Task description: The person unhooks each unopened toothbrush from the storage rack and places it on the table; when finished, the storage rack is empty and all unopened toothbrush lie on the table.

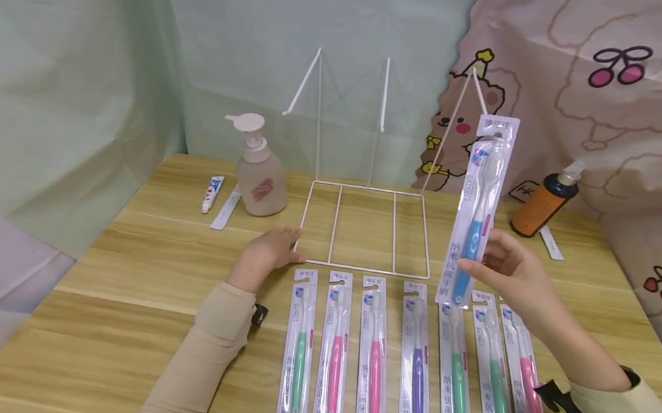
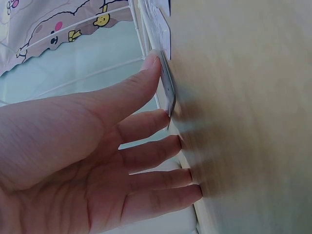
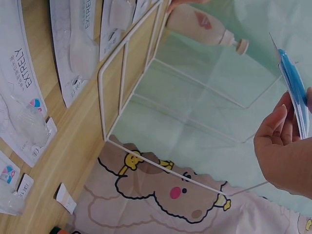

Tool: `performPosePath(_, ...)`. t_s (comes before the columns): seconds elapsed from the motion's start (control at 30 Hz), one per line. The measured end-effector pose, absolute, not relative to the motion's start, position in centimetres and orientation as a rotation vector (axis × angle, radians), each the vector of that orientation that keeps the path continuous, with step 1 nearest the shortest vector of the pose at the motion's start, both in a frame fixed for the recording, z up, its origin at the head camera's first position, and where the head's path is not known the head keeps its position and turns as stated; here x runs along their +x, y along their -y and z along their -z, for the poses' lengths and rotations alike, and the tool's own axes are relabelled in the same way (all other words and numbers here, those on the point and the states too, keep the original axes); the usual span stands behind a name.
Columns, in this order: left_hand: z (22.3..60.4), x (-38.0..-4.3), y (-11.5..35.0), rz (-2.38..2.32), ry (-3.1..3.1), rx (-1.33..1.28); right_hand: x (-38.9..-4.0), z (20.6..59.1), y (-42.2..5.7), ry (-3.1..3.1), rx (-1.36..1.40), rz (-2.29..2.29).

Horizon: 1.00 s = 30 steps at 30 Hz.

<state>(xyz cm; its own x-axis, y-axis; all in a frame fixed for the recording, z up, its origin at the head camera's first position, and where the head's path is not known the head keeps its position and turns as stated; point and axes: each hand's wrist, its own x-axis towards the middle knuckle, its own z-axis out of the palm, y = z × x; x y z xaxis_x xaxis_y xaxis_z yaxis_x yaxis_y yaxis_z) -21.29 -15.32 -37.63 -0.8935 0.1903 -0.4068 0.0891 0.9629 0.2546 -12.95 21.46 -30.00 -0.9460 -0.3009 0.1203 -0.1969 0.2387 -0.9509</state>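
Note:
My right hand [image 1: 514,268] pinches a packaged blue toothbrush [image 1: 471,239] by its lower end, thumb in front and fingers behind. The pack stands nearly upright above the row of toothbrush packs, right of the white wire rack [image 1: 334,224]. In the right wrist view the blue pack [image 3: 294,80] shows edge-on in the hand [image 3: 278,146]. My left hand [image 1: 269,252] is at the rack's front left corner, holding no pack. Its fingers [image 2: 156,158] extend with their tips at the tabletop, and the thumb lies by the rack's front wire.
Several packaged toothbrushes, such as the purple one [image 1: 419,380], lie side by side before the rack. Left of it stand a pump bottle [image 1: 263,182] and a toothpaste tube [image 1: 212,194]. An orange bottle [image 1: 542,207] leans at the back right. The rack's prongs [image 1: 385,93] jut forward.

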Motion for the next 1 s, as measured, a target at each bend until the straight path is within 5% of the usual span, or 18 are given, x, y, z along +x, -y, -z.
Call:
performPosePath(0.37, 37.6, -21.3, 15.4, -0.308, -2.677, 0.213, -10.9, 29.9, -22.8, -2.567, -0.482, 1.663)
performPosePath(1.0, 37.8, -21.2, 15.6, -0.304, -2.662, 0.204, -8.1, 35.7, -32.7, -2.688, 0.027, 1.104)
